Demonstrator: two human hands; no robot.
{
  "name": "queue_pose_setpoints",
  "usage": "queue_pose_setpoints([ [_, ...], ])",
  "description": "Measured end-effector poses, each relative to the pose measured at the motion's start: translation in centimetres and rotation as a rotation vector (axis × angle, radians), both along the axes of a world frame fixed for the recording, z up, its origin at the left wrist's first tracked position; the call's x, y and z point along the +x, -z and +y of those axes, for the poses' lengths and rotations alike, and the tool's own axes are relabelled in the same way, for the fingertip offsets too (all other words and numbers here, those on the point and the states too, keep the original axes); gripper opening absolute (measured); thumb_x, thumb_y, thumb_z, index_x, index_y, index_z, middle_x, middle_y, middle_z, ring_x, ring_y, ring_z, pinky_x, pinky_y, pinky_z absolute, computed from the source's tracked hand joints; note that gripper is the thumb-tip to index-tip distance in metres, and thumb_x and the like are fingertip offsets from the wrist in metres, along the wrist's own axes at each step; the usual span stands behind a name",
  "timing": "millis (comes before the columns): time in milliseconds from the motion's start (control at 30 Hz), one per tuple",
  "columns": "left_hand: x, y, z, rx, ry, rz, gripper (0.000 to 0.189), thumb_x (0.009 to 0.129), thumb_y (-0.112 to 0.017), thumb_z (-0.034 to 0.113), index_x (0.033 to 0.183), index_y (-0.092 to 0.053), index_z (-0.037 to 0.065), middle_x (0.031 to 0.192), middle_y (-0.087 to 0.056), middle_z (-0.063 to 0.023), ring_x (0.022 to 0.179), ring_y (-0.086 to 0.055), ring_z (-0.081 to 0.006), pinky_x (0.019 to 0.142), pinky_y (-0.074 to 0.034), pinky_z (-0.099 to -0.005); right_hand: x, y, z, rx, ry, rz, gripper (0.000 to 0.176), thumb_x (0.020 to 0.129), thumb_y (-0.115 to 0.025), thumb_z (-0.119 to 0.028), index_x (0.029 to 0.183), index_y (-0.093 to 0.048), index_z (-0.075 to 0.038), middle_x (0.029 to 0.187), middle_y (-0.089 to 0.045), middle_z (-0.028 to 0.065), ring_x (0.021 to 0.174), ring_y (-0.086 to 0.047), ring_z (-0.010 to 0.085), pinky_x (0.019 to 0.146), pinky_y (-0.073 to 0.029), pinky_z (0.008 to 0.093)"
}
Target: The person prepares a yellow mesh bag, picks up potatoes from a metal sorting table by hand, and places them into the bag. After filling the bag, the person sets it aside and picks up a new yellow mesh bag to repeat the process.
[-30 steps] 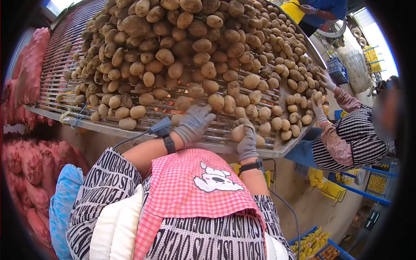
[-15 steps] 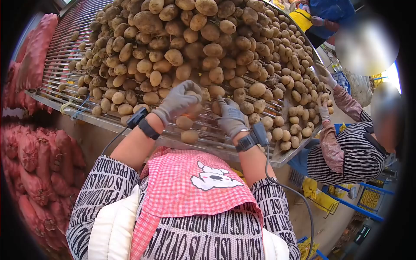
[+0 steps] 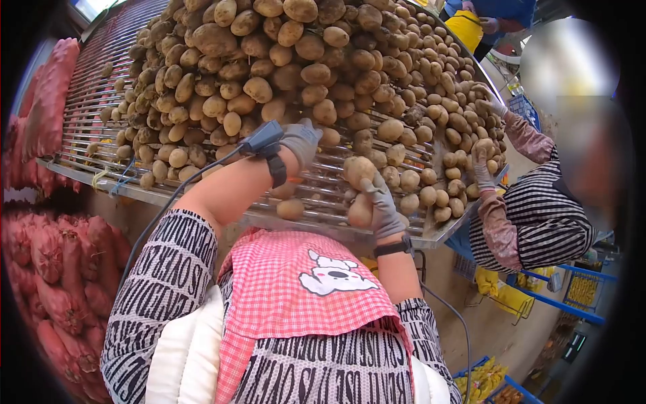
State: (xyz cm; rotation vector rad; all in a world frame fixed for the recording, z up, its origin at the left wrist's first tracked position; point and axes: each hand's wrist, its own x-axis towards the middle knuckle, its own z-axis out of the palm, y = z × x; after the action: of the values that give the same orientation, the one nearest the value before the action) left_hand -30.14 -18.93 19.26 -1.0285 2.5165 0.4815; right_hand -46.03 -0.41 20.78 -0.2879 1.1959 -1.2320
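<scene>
Resting against right fingers (image 3: 380, 191) (gloved): two potatoes (image 3: 360, 211).

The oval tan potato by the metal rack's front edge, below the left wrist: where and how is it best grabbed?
Probably across its middle, from above, thumb and fingers on the long sides: the oval tan potato lies lengthwise along the metal front edge, its top uncovered.

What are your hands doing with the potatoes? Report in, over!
Left grey-gloved hand at the brown potato heap, grip unclear. Right grey-gloved hand against two round tan potatoes. Co-worker's gloved hands off to the right, apart.
</scene>
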Motion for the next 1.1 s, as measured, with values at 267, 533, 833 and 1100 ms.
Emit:
queue_pose_setpoints([
  [267, 0.4, 0.3, -1.3, 0.086, 0.051, 0.029, 0.045, 0.085, -0.073, 0.029, 0.123, -0.059, 0.010, 0.122, -0.059, -0.0163, 0.109, -0.063, -0.0341, 0.092, -0.050, -0.0432, -1.9, -1.7, 13.6, -0.302, 0.377, -0.404, 0.074, 0.091, -0.069, -0.040, 0.151, -0.033, -0.017, 0.151, -0.043, 0.0133, 0.078, -0.052, 0.0153, 0.076, -0.052, 0.0367],
  [533, -1.7, -5.7, 2.7, 0.515, 0.292, 0.401, 0.066, 0.078, -0.082, 0.033, 0.133, -0.055, 0.006, 0.131, -0.054, -0.0197, 0.123, -0.052, -0.0373, 0.103, -0.042, -0.0398, -1.3, -2.0, 20.3, -0.334, 0.682, -0.461, 0.073, 0.090, -0.069, -0.042, 0.149, -0.036, -0.012, 0.147, -0.048, 0.0126, 0.082, -0.060, 0.0186, 0.080, -0.056, 0.0400],
  [833, -3.2, -2.2, -1.0, 0.424, 0.147, 0.321, 0.063, 0.077, -0.081, 0.032, 0.131, -0.057, 0.010, 0.150, -0.037, -0.0205, 0.133, -0.045, -0.0392, 0.110, -0.038, -0.0395, -0.6, -3.6, 23.4, -0.355, 0.803, -0.451, 0.070, 0.088, -0.072, -0.042, 0.146, -0.042, -0.017, 0.137, -0.058, 0.0122, 0.085, -0.066, 0.0218, 0.079, -0.057, 0.0443],
  [1100, -4.3, -4.1, -3.5, 0.499, 0.335, 0.144, 0.061, 0.080, -0.079, 0.030, 0.132, -0.057, 0.006, 0.133, -0.057, -0.0121, 0.120, -0.056, -0.0290, 0.100, -0.046, -0.0377, 2.3, -2.5, 24.4, -0.313, 0.959, -0.373, 0.086, 0.083, -0.075, -0.047, 0.152, -0.033, -0.017, 0.139, -0.057, 0.0121, 0.071, -0.061, 0.0181, 0.069, -0.056, 0.0368],
])
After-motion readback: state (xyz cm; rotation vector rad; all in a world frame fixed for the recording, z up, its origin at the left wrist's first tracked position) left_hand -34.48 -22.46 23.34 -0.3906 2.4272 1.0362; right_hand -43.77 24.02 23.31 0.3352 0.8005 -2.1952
